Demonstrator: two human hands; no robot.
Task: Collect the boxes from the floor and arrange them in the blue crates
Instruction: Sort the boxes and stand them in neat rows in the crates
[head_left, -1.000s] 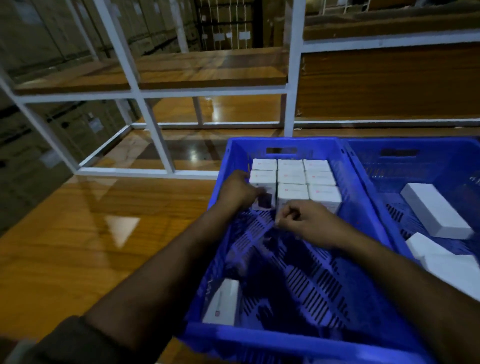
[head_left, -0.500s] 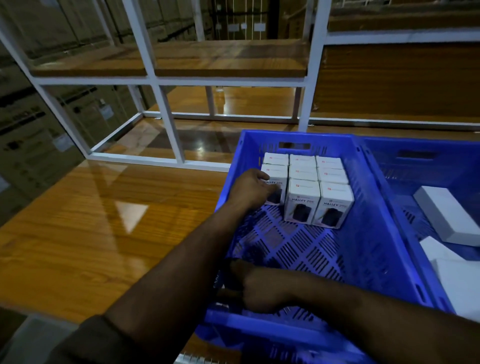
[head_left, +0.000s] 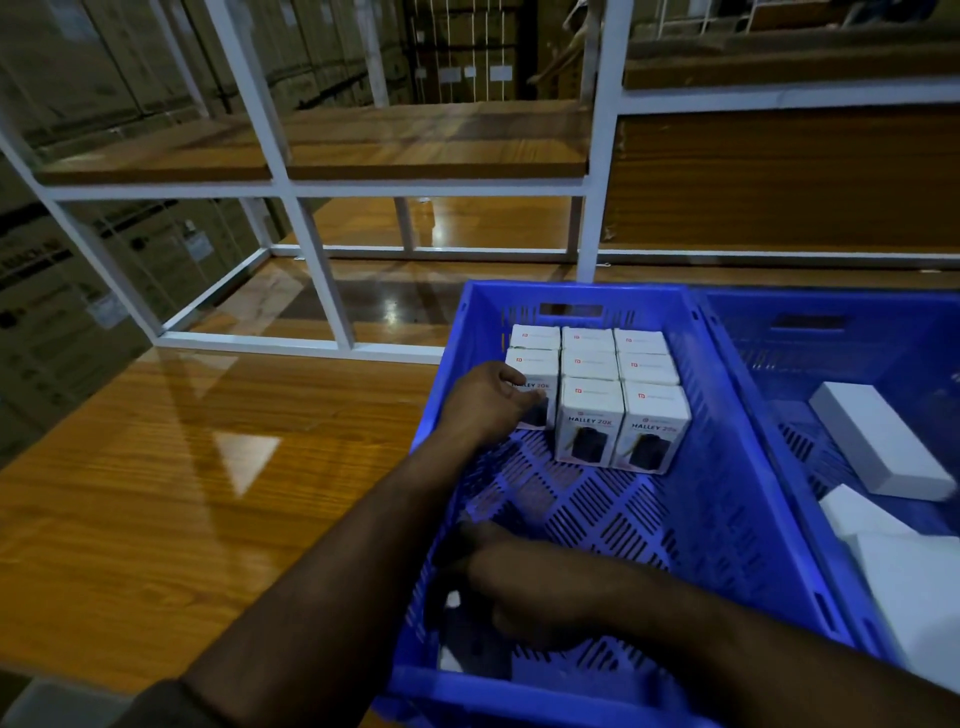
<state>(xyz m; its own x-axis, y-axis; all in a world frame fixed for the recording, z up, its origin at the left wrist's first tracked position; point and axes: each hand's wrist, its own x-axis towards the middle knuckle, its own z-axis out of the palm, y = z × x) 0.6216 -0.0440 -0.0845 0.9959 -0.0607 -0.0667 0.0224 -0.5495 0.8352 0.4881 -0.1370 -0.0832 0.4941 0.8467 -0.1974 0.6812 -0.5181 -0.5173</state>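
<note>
Nearest, the right hand reaches into the near left corner of the blue crate, fingers curled down over a mostly hidden white box; whether it grips the box I cannot tell. Further in, the left hand holds the front left Halley box, fingers bent against its face. That box belongs to a tidy block of upright white boxes, packed touching against the crate's far wall. Just beside it on the right, a second blue crate holds loose flat white boxes lying at angles. Both crates stand on a glossy wooden counter, with white-framed shelving behind.
</note>
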